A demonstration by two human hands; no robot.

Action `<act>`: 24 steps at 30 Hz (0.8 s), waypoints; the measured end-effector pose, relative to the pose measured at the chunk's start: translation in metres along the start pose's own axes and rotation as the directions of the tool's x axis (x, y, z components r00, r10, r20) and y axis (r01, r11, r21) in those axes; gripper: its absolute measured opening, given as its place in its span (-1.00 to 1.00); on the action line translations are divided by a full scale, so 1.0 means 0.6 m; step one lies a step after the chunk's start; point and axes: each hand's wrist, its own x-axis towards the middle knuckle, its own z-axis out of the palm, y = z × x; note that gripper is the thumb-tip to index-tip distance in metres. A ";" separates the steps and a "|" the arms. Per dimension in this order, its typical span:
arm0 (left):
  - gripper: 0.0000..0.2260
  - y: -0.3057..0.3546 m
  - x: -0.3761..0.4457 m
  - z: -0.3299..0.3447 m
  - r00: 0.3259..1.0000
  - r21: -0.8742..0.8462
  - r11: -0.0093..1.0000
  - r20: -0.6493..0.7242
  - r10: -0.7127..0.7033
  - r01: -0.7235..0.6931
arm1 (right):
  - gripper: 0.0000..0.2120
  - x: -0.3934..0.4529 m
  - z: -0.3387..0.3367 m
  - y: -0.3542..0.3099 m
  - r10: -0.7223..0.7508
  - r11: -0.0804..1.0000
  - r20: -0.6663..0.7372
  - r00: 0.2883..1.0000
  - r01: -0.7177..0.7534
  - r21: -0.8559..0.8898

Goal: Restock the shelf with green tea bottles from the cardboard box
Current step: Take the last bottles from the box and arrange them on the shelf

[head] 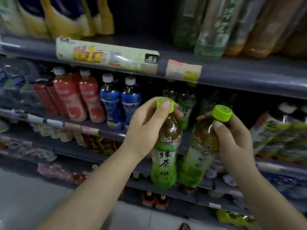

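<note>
Two bottles up at once, right in front of the drinks shelf (249,77). The left hand (146,128) pinches the left green tea bottle (165,153) at the neck, thumb lying over its green cap (164,104), fingers curled behind. The right hand (235,140) grips the right green tea bottle (199,156) the same way, just under its cap (222,113), thumb on the near side. The two bottles hang close beside each other, bases nearly touching, both tipped slightly. The cardboard box is out of view.

The target looks to be the dark gap on the middle shelf, where shelved green tea bottles (186,105) stand far back, right of the blue bottles (121,103) and left of a crinkled pack (282,130).

My read: this is the carry-in, placement not yet made. To do it well, lift the bases over the shelf lip, keep the caps under the upper shelf edge, and go one at a time so the bottles don't knock. Set each upright, label facing out, tight behind the front edge. A neck grip lets them swing, so move steadily and beware nudging the blue bottles.
</note>
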 end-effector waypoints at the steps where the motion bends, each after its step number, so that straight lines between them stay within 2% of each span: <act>1: -0.69 -0.008 0.016 0.020 1.000 -0.006 1.000 0.020 0.015 -0.015 | -0.81 0.007 -0.017 0.006 -0.005 1.000 -0.010 1.000 0.004 -0.023; 8: -0.72 -0.079 0.105 0.143 0.991 -0.010 0.995 0.096 0.098 -0.098 | -0.69 0.065 -0.114 0.075 -0.094 0.982 -0.071 0.993 0.081 -0.171; 10: -0.75 -0.099 0.122 0.167 0.991 -0.027 0.995 0.087 0.102 -0.100 | -0.74 0.081 -0.132 0.092 -0.107 0.979 -0.107 0.988 0.086 -0.185; 12: -0.78 -0.115 0.138 0.186 0.990 -0.046 0.993 0.094 0.108 -0.104 | -0.87 0.099 -0.145 0.108 -0.097 0.982 -0.124 0.988 0.074 -0.174; 14: -0.81 -0.129 0.151 0.200 0.984 -0.048 0.988 0.097 0.148 -0.144 | -0.88 0.115 -0.151 0.123 -0.090 0.981 -0.142 0.986 0.063 -0.183; 18: -0.78 -0.163 0.171 0.221 0.960 0.093 0.959 0.115 0.257 -0.268 | -0.88 0.139 -0.153 0.154 -0.072 0.976 -0.211 0.975 0.025 -0.215; 21: -0.71 -0.197 0.181 0.228 0.970 0.118 0.964 0.082 0.230 -0.238 | -0.90 0.143 -0.157 0.180 -0.042 0.974 -0.239 0.970 -0.014 -0.227; 24: -0.81 -0.215 0.191 0.238 0.980 0.155 0.968 0.040 0.196 -0.199 | -0.90 0.152 -0.159 0.194 -0.031 0.968 -0.260 0.965 -0.036 -0.248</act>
